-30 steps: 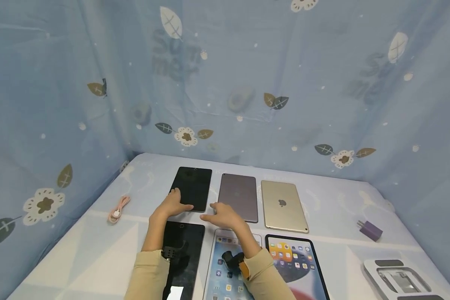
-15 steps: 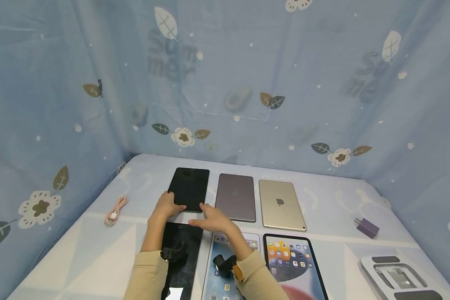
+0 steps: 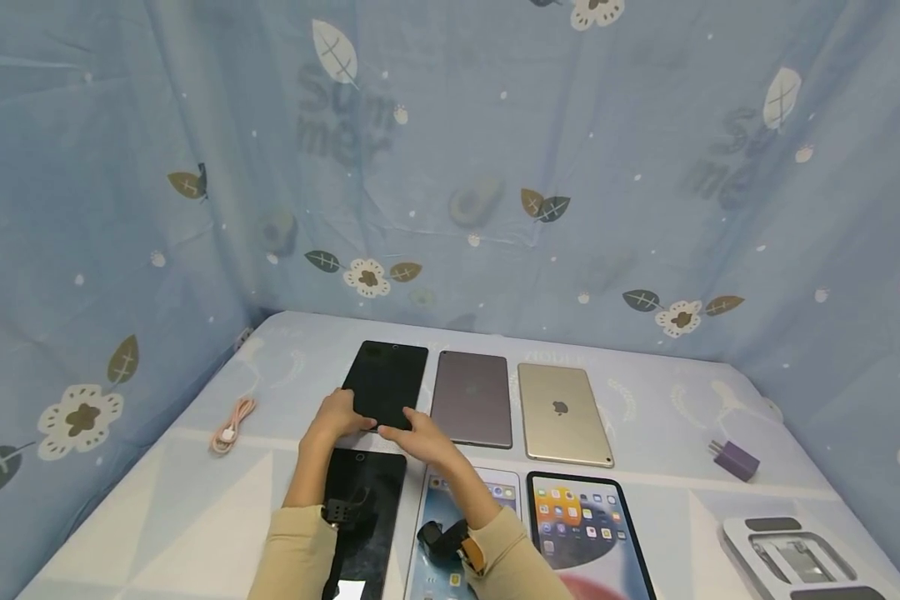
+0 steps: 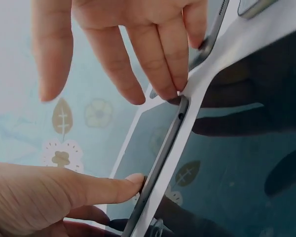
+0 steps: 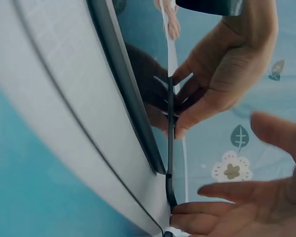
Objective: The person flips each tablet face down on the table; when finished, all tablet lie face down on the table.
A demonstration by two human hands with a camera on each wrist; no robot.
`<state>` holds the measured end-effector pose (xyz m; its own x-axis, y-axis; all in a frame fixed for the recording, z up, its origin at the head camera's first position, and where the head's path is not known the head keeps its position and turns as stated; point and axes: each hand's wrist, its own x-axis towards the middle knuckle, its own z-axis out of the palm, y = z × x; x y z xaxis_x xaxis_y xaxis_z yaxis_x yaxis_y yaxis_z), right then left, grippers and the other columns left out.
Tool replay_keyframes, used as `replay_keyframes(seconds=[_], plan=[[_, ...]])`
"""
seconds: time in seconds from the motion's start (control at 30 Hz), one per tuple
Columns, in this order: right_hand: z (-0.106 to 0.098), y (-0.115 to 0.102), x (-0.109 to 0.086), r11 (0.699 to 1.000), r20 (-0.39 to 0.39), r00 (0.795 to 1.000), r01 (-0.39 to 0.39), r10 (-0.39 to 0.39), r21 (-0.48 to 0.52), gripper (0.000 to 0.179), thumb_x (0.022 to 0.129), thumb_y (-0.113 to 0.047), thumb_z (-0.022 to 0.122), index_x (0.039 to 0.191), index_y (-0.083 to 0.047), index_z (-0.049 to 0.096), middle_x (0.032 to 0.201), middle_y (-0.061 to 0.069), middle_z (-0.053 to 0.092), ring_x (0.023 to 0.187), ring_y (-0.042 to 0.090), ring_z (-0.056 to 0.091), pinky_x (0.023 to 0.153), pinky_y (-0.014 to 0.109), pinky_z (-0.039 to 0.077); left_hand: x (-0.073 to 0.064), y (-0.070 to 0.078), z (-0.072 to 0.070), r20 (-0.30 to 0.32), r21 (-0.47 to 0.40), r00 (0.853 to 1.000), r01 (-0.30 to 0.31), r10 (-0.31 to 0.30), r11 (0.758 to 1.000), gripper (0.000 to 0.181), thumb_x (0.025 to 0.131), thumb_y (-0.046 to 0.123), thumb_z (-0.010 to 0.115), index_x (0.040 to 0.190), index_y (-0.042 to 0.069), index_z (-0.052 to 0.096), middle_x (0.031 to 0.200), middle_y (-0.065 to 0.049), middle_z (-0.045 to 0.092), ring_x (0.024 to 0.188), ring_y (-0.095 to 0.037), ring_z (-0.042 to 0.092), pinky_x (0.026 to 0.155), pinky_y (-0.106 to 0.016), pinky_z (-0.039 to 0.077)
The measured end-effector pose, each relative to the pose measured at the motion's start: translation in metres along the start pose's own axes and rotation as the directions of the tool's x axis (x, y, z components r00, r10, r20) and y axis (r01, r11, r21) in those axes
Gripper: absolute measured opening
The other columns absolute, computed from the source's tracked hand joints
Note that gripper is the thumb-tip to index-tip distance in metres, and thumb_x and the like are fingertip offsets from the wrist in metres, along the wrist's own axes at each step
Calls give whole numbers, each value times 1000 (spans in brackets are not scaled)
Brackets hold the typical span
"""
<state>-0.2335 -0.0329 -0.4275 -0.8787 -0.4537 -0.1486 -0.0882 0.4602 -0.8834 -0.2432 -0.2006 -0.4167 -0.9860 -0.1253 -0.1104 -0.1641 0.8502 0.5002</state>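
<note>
A floral blue curtain (image 3: 435,150) stands behind the patterned tabletop (image 3: 157,508). One black tablet (image 3: 388,379) is located near the tabletop's far edge, toward its far-left corner. The left hand (image 3: 335,414) grasps its near-left corner; the right hand (image 3: 422,437), fingers extended, touches its near-right corner. A grey tablet (image 3: 472,398) lies just beside.

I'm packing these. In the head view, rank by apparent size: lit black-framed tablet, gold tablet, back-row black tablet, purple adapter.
1. Lit black-framed tablet, nearest the camera
2. Gold tablet and back-row black tablet: too alike to rank; left hand partly covers the latter
3. Purple adapter
</note>
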Motion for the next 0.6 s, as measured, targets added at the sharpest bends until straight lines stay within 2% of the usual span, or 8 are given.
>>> replay_keyframes(seconds=[0.07,0.17,0.37,0.5,0.6], plan=[[-2,-1,0,993,-15,1000,-23,25,119,68,97,-26,54,147,10,25,155,27,25,143,44,23,114,58,25,1,2,1,7,-9,1000,-12,12,1000,64,83,16,73,127,-22,46,131,-38,48,123,-50,48,100,-54,44],[-3,-2,-1,970,-32,998,-40,50,239,66,96,-19,51,148,11,22,156,27,20,144,45,18,115,59,21,1,2,3,28,1,999,-30,30,1000,60,85,16,71,125,-22,47,131,-39,47,123,-51,47,100,-55,44],[-3,-2,-1,932,-59,997,-22,47,363,68,94,-12,50,149,11,17,157,27,15,145,45,12,116,60,16,-1,0,0,62,-5,997,-44,44,999,63,87,18,67,129,-22,43,136,-41,41,127,-52,42,102,-56,41],[-5,-6,-2,887,-100,995,29,19,461,67,93,-6,48,148,14,14,155,32,13,145,47,9,117,59,14,-3,0,-6,90,-42,996,-22,25,999,68,91,24,64,133,-22,39,138,-41,40,128,-52,42,102,-57,41],[-8,-11,-3,854,-142,989,97,-28,511,62,93,-1,44,146,17,16,153,36,15,144,48,12,117,57,16,1,-4,-7,114,-77,993,-13,22,997,73,93,34,60,136,-20,37,140,-39,39,129,-52,40,102,-58,41]])
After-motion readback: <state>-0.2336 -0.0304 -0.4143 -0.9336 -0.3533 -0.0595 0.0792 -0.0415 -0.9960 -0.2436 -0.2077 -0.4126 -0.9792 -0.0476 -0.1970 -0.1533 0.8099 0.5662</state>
